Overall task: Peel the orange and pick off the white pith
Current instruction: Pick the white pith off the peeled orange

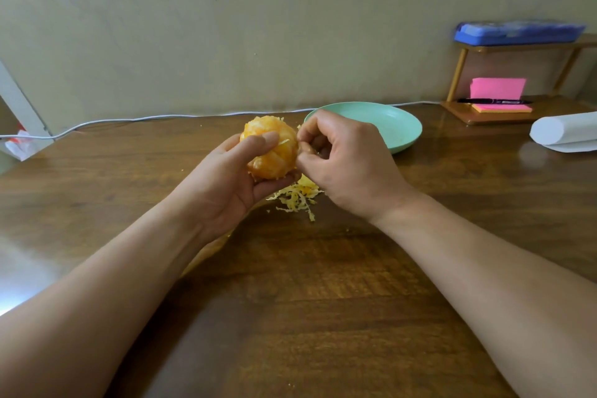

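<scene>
My left hand (232,174) holds a peeled orange (274,152) above the wooden table, thumb across its front and fingers cupped under it. Its segments show, with thin pale pith strands still on the surface. My right hand (342,161) is at the orange's right side, thumb and forefinger pinched together at a pith strand on the fruit. A heap of pulled-off pith and peel shreds (298,197) lies on the table just below both hands.
A mint green plate (400,126) stands behind my right hand. A white cable (135,119) runs along the wall. A small wooden shelf (504,113) at the back right carries pink sticky notes, a pen and a blue case. A white paper roll (562,131) lies at the right edge.
</scene>
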`<state>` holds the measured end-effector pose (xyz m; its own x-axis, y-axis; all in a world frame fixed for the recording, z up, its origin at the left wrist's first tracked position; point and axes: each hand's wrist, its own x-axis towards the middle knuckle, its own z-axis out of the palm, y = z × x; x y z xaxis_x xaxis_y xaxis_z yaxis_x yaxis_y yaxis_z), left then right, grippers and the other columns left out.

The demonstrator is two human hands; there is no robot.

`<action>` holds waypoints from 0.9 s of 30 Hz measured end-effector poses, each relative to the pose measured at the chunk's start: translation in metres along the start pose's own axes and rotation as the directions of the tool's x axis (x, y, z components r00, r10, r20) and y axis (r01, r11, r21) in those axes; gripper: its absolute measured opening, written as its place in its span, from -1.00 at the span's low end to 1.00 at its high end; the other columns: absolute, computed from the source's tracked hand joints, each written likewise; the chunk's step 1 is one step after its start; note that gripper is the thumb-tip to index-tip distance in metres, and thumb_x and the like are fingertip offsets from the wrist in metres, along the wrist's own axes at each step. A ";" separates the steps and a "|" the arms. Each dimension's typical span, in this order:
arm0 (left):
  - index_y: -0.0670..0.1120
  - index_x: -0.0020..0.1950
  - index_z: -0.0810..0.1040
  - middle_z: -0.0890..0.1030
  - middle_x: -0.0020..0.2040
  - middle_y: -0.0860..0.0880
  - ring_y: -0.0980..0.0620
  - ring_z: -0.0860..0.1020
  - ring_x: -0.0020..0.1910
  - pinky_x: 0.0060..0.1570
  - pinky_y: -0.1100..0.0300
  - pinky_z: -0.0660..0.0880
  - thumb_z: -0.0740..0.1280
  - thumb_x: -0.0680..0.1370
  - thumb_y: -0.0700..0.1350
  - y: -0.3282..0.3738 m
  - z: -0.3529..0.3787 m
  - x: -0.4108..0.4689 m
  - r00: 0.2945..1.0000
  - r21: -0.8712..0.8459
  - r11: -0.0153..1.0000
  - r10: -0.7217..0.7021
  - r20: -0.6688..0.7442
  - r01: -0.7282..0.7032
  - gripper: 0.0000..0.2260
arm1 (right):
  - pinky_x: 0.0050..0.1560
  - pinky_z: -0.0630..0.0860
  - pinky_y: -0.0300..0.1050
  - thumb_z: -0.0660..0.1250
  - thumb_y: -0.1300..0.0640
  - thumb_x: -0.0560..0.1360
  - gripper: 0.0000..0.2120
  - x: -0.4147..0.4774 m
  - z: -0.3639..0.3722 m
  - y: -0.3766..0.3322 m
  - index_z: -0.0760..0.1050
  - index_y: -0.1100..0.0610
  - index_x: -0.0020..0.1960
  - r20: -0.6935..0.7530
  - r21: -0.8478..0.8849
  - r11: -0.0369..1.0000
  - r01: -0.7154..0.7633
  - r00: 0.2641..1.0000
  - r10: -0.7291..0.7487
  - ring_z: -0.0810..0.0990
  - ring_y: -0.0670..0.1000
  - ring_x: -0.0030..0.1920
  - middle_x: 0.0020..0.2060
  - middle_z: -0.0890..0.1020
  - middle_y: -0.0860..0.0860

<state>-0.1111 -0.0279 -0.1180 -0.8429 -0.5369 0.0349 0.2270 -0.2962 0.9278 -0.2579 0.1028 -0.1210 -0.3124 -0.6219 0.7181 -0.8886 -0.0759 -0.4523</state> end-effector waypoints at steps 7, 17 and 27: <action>-0.23 0.47 0.51 0.68 0.26 -0.23 -0.10 0.74 0.10 -0.01 0.10 0.70 0.43 0.51 -0.06 0.004 -0.002 0.001 0.999 -0.072 0.997 -0.029 0.023 0.031 -0.45 | -0.17 0.63 0.11 0.50 0.08 0.55 -0.88 -0.001 -0.002 0.001 0.62 0.03 0.06 0.054 0.090 0.993 -0.076 0.996 0.071 0.62 -0.02 -0.26 -0.22 0.65 -0.15; -0.22 0.47 0.46 0.65 0.32 -0.28 -0.17 0.74 0.13 0.02 0.00 0.71 0.53 0.46 -0.10 -0.001 -0.001 0.002 0.994 0.096 0.994 0.067 -0.085 -0.059 -0.39 | -0.16 0.65 0.08 0.50 0.04 0.56 -0.92 0.001 -0.002 -0.001 0.65 0.05 -0.02 0.061 -0.050 0.998 -0.049 0.997 0.052 0.66 -0.04 -0.22 -0.24 0.68 -0.11; -0.27 0.52 0.44 0.61 0.39 -0.32 -0.25 0.64 0.35 0.17 -0.03 0.68 0.44 0.55 -0.06 -0.003 0.000 0.003 1.000 0.010 1.000 0.020 0.000 -0.020 -0.41 | -0.25 0.58 0.00 0.50 0.16 0.46 -0.89 0.001 0.002 -0.008 0.57 0.06 -0.17 0.000 0.123 0.979 -0.166 0.986 0.167 0.57 -0.05 -0.32 -0.37 0.60 -0.09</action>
<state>-0.1140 -0.0285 -0.1208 -0.8382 -0.5427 0.0536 0.2390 -0.2772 0.9306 -0.2504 0.1013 -0.1181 -0.4562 -0.6259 0.6326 -0.7766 -0.0670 -0.6264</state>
